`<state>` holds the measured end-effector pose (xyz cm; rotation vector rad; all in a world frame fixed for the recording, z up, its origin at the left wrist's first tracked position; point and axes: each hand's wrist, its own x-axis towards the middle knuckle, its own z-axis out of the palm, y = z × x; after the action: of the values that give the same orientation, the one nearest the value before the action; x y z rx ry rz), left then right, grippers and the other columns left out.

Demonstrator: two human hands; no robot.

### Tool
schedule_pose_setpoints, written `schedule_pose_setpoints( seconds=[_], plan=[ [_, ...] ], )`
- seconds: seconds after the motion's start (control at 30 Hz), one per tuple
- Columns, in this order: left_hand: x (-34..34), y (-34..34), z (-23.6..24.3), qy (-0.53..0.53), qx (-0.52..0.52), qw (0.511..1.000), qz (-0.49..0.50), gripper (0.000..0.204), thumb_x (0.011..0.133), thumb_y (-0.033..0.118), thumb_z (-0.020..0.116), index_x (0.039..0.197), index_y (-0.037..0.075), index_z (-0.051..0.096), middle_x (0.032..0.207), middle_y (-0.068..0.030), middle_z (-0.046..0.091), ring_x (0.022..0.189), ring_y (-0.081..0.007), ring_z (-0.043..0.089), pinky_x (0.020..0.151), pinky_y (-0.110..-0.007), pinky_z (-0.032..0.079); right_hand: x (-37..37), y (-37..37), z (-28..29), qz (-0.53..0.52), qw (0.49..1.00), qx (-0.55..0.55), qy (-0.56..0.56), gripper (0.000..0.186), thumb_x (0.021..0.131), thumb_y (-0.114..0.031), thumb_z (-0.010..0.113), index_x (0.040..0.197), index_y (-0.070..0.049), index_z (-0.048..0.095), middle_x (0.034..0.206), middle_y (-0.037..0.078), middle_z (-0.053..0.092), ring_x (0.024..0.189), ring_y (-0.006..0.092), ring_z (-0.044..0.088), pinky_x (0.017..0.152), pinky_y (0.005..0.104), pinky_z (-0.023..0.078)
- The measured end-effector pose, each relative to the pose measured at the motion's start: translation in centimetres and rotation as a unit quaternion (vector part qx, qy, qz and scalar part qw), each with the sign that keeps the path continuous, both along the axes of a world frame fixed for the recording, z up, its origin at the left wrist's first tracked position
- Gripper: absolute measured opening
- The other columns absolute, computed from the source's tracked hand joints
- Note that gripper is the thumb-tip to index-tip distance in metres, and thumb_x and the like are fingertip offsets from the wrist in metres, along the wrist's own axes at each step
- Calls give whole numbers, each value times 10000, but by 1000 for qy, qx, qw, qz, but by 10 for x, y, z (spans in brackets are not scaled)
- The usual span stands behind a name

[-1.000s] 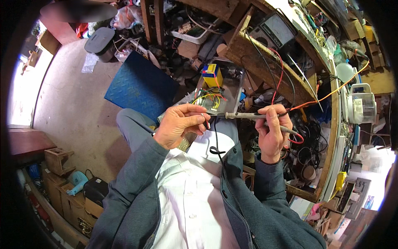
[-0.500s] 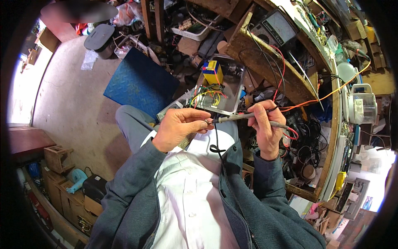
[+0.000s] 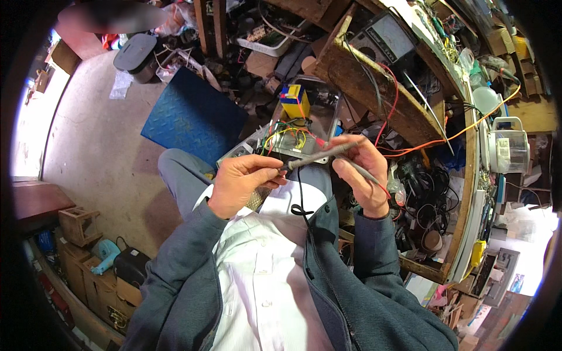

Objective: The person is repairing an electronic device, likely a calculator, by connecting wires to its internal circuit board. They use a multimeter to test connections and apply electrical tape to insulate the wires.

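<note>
My right hand [image 3: 364, 167] is closed around two grey pen-shaped test probes. The upper probe [image 3: 322, 155] slants down leftward, its near end reaching the fingertips of my left hand. A red lead trails from the lower probe [image 3: 364, 173] beside my palm. My left hand [image 3: 246, 180] pinches something small and dark at the upper probe's end; the fingers hide what it is. Just beyond my hands, a metal tray [image 3: 335, 120] holds a yellow and blue box-shaped block [image 3: 294, 102] and a tangle of coloured wires [image 3: 287, 138].
An analog meter [image 3: 383, 38] stands on the wooden shelf [image 3: 380, 96] at the far right, with red and black leads hanging down. A blue textured mat [image 3: 196, 111] lies left of the tray. Black cables [image 3: 436, 196] are heaped at right. A black knotted cord [image 3: 302, 209] hangs over my lap.
The upper probe has tilted, its right end rising, and my right-hand fingers have shifted along the probes. Both hands have moved slightly left as the view shifted.
</note>
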<state>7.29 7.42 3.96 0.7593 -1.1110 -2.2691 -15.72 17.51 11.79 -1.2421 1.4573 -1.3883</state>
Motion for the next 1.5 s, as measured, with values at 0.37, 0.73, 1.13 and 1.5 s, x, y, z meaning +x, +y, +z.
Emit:
schedule_pose_setpoints(
  seconds=[0.37,0.73,1.13,1.5],
  plan=[
    [9,-11,-1,31,36,996,71,191,964,-24,622,1145,-52,675,1022,-209,735,855,-254,754,765,-337,637,-15,-31,-43,-29,979,-28,200,172,959,-179,709,1015,-16,718,995,73,693,847,151,649,697,278,515],
    [12,-10,-3,31,41,995,80,197,966,-24,621,1155,-55,670,1046,-224,728,855,-255,754,767,-344,639,-10,-39,-63,-52,931,-81,351,103,908,-92,734,925,-19,664,880,99,641,734,250,650,629,320,530],
    [14,-7,-2,20,34,996,79,209,970,-20,616,1170,-55,664,1045,-221,727,857,-252,753,772,-357,640,-5,-42,-58,-28,913,-84,399,112,891,-89,737,923,-14,660,909,103,663,803,289,682,682,351,562],
    [13,-5,-3,3,47,995,92,178,956,-24,612,1119,-78,660,1023,-204,728,826,-248,746,765,-350,630,-7,-42,-61,-23,912,-82,401,133,893,-117,737,929,-42,634,910,118,643,790,325,678,668,377,560]
  ],
)
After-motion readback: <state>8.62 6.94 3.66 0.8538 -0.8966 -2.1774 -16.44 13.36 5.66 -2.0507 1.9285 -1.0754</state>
